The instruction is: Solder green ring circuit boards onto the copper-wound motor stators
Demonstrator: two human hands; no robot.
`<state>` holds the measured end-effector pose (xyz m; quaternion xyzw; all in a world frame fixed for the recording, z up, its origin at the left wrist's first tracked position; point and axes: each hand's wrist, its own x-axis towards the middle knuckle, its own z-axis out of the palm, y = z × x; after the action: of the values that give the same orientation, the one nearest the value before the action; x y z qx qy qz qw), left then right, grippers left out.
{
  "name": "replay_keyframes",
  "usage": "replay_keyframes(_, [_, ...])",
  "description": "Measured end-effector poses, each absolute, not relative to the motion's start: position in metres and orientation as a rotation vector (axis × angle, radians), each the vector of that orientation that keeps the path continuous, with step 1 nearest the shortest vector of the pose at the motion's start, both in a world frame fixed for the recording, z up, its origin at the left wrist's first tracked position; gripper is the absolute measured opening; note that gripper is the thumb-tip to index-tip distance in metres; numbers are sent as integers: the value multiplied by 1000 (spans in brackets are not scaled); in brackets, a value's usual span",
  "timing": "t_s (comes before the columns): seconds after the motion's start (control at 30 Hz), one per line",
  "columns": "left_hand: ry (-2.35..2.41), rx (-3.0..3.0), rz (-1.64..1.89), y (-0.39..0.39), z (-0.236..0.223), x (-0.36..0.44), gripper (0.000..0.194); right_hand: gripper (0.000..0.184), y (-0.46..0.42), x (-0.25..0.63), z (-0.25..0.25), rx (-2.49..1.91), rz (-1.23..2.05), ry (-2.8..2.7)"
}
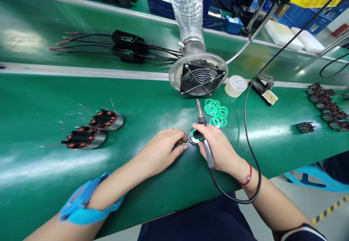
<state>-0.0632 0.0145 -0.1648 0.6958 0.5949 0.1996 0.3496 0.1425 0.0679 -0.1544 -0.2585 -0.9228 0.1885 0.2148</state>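
My right hand (219,148) is closed on a soldering iron (208,152), its metal tip pointing away from me toward the fan. The same hand's fingers also reach round a round part with a green ring-shaped circuit board (194,136) on top, partly hidden by the hand. Just left of that part, my left hand (163,148) rests on the bench with thumb and forefinger drawn together; what lies between them is too small to make out. Several loose green ring boards (215,110) lie beyond the iron. To the left stand two wound motor stators (88,139) with wire ends sticking up.
A fume fan (201,81) on a foil duct hangs over the bench (152,106). Behind are a tape roll (236,85), an iron stand (264,88) and black cable housings (128,46). More stators (327,106) line the right. The iron's cord (247,124) loops over my right forearm.
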Motion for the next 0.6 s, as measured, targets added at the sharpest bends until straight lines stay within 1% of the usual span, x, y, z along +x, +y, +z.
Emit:
replay_keyframes(0.07, [1504, 1679, 530, 17, -161, -67, 31, 41, 67, 139, -157, -815, 458, -2519])
replay_keyframes(0.17, [1449, 1348, 730, 21, -158, -64, 33, 46, 62, 135, -163, -906, 341, -2472])
replay_keyframes(0.27, [1298, 928, 922, 23, -158, -55, 40, 48, 57, 134, -167, -874, 297, -2460])
replay_keyframes(0.33, [1251, 790, 987, 24, -158, -50, 44, 47, 56, 135, -167, -789, 325, -2424])
replay_keyframes(0.5, [1285, 932, 985, 24, -157, -45, 35, 54, 58, 135, -160, -565, 453, -2375])
replay_keyframes(0.6, [1319, 1063, 947, 24, -158, -45, 34, 50, 58, 136, -160, -596, 467, -2384])
